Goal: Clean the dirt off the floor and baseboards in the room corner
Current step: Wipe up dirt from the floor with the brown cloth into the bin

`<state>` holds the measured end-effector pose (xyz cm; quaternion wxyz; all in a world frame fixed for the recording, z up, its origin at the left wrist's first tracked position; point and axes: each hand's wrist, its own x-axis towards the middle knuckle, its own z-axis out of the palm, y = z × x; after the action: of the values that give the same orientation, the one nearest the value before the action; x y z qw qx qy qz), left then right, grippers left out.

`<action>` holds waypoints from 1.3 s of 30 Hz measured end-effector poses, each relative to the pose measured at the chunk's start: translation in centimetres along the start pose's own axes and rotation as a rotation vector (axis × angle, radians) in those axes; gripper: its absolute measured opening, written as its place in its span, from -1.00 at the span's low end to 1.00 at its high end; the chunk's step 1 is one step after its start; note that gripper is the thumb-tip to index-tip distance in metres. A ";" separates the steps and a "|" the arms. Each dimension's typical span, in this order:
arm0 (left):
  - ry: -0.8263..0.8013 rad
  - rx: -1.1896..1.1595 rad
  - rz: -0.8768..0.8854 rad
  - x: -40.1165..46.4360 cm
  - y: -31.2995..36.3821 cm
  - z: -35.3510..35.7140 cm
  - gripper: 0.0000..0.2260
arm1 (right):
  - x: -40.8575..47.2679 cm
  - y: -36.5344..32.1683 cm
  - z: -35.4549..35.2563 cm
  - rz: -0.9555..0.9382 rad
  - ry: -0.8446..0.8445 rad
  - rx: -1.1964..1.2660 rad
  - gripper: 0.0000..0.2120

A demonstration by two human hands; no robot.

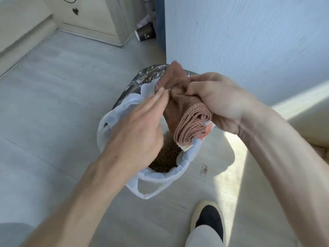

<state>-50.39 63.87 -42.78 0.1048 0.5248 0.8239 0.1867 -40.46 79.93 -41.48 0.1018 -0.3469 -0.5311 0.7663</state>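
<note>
My right hand (219, 106) grips a bunched pink waffle cloth (188, 122) over a bin lined with a white plastic bag (165, 177). My left hand (140, 125) is flat, its straight fingers brushing against the cloth's folds. Brown crumbly dirt (165, 161) lies inside the bag beneath the cloth. A small patch of dirt specks (204, 169) sits on the pale floor just right of the bin. The bin's dark rim (147, 77) shows at the far side.
A pale wall (249, 41) with a sunlit baseboard (302, 111) runs along the right. A dark paper cup (145, 35) lies beside a light cabinet (92, 18) at the back. My shoe (210, 221) stands on the floor at the bottom right.
</note>
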 end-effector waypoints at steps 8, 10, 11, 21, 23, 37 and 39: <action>0.022 0.127 -0.023 0.9 0.2 0.3 -0.38 | -0.2 0.2 -0.7 0.001 0.030 -0.050 -0.74; 0.081 0.088 0.000 1.4 0.0 0.4 -0.31 | 0.0 0.2 -1.3 -0.024 0.028 -0.079 -0.76; 0.060 0.095 0.047 1.4 0.2 0.4 -0.28 | 0.2 0.3 -1.5 -0.040 0.029 -0.080 -0.76; 0.125 0.006 -0.066 2.8 0.1 0.9 -0.37 | -0.2 -0.1 -2.2 -0.076 0.066 -0.075 -0.81; 0.242 -0.214 -0.027 2.5 0.9 1.0 -0.51 | -0.8 0.6 -3.3 -0.118 0.120 -0.001 -0.85; -0.320 -0.529 0.090 -4.2 7.8 11.8 -0.56 | -6.9 12.0 -12.1 -0.022 0.596 0.359 -0.89; -0.369 -0.511 -0.113 -3.9 6.5 16.0 -0.49 | -6.4 15.7 -13.3 0.095 0.692 0.397 -0.86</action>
<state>-37.47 65.94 -54.70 0.3912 0.4599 0.7453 0.2829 -23.87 79.98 -55.23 0.3042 -0.5822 -0.2903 0.6959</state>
